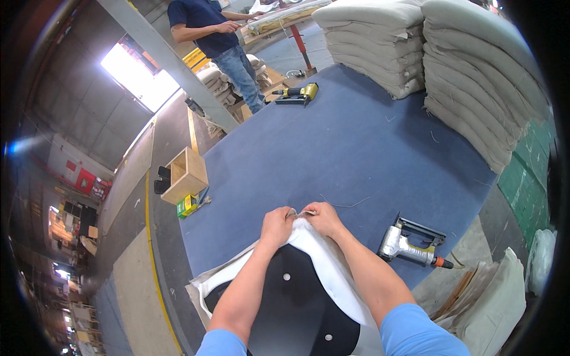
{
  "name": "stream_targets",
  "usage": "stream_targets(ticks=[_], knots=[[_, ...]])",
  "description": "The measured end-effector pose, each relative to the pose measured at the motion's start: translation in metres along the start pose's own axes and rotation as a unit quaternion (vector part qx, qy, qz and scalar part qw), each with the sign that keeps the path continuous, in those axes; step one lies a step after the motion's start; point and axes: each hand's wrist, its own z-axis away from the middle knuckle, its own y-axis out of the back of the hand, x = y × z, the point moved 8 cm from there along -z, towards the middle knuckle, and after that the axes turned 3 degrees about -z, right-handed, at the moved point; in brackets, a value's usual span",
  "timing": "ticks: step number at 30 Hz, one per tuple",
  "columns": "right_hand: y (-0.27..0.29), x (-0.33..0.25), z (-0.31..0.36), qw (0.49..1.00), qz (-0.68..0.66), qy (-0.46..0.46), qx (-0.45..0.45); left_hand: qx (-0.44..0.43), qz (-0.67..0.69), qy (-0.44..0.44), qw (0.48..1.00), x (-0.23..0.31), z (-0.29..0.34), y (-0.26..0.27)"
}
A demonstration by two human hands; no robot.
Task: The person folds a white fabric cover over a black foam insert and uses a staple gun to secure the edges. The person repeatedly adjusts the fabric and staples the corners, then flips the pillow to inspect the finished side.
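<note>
A black panel [279, 302] with small round light spots lies on the blue-topped table in front of me. White padding [323, 264] runs around its edge, and beige fabric [195, 292] shows beyond the padding on the left. At the panel's far, narrow end, my left hand [277, 226] is closed with its fingertips pinching the fabric's edge. Just beside it, my right hand [324, 219] pinches another bit of that edge between thumb and fingers. A small gap separates the two hands. My forearms cover parts of the panel's sides.
A silver staple gun [407, 246] lies at the right table edge; a yellow one [297, 94] lies at the far edge. Stacked beige padded pieces [380, 41] rise at the back right. A wooden box [189, 175] stands at the left edge. Another person [205, 26] stands beyond the table.
</note>
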Motion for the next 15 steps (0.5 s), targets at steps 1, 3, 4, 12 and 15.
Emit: stream_targets(ticks=[1, 3, 4, 12, 15], knots=[[0.000, -0.001, 0.003, 1.000, -0.006, 0.016, 0.013, 0.037, 0.007, -0.008, 0.999, 0.001, 0.006, 0.001], [-0.002, 0.000, 0.005, 0.999, -0.023, 0.033, 0.018, 0.093, 0.034, -0.020, 0.995, 0.002, 0.014, 0.000], [-0.005, -0.002, 0.006, 0.998, -0.032, 0.042, 0.017, 0.115, 0.053, -0.020, 0.992, 0.000, 0.018, 0.001], [-0.005, -0.014, 0.028, 0.981, -0.140, 0.125, 0.054, 0.124, 0.156, -0.012, 0.980, -0.009, 0.029, 0.002], [-0.004, -0.012, 0.032, 0.974, -0.171, 0.142, 0.043, 0.103, 0.197, 0.001, 0.975, -0.013, 0.030, 0.001]])
